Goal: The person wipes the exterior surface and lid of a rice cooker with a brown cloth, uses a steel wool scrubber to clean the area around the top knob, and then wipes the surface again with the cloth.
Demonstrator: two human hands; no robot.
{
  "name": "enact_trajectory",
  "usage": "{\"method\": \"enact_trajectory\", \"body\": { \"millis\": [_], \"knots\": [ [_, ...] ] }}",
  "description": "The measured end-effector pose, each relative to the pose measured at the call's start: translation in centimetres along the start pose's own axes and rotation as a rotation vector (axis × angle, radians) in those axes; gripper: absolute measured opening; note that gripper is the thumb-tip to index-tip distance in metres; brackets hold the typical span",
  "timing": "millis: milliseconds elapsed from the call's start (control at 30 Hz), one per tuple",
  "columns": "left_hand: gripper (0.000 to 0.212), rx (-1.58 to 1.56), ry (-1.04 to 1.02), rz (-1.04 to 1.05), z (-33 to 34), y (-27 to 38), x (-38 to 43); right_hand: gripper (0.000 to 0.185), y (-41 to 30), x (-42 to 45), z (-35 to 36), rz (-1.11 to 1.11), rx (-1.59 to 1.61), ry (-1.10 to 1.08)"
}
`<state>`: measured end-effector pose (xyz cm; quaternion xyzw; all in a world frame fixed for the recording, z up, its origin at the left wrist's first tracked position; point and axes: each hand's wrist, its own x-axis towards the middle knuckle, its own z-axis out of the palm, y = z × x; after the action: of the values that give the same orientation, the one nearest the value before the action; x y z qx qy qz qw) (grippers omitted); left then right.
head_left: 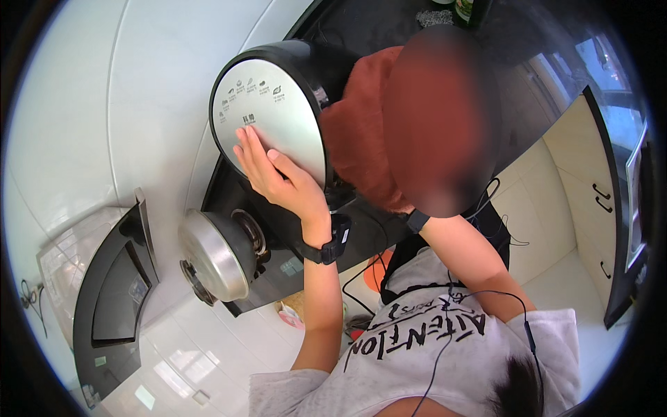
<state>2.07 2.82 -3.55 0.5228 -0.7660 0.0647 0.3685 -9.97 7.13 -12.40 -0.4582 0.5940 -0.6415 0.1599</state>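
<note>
My left hand point(284, 182) rests on the silver top of a black air fryer point(292, 140), palm down with the thumb apart. A black band with a small device circles that wrist. Against the fryer's side on the right is a bunched dark red cloth point(359, 125). My right wrist, with a black band point(417, 221), runs into this cloth. Folds and a blurred patch hide the fingers of my right hand, though the cloth appears held in it. Printed icons and writing mark the fryer's top.
A lidded pot point(224, 255) sits by a gas burner point(252, 234) on the black counter point(359, 245). Scissors point(34, 294) hang at far left beside a dark panel point(114, 297). A scouring pad point(435, 19) and bottle point(471, 13) stand far back. Cables point(359, 299) hang near my body.
</note>
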Motion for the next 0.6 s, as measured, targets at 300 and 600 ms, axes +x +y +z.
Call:
{"method": "enact_trajectory", "body": {
  "millis": [300, 600],
  "knots": [
    [0.039, 0.019, 0.025, 0.024, 0.1, -0.2, -0.1, 0.051, 9.8, -9.8, -2.1, 0.445, 1.109, -0.105],
    [0.039, -0.005, 0.029, 0.042, 0.1, -0.2, 0.1, 0.049, -1.9, -2.5, -6.0, 0.519, 0.144, -0.443]
  ]
}}
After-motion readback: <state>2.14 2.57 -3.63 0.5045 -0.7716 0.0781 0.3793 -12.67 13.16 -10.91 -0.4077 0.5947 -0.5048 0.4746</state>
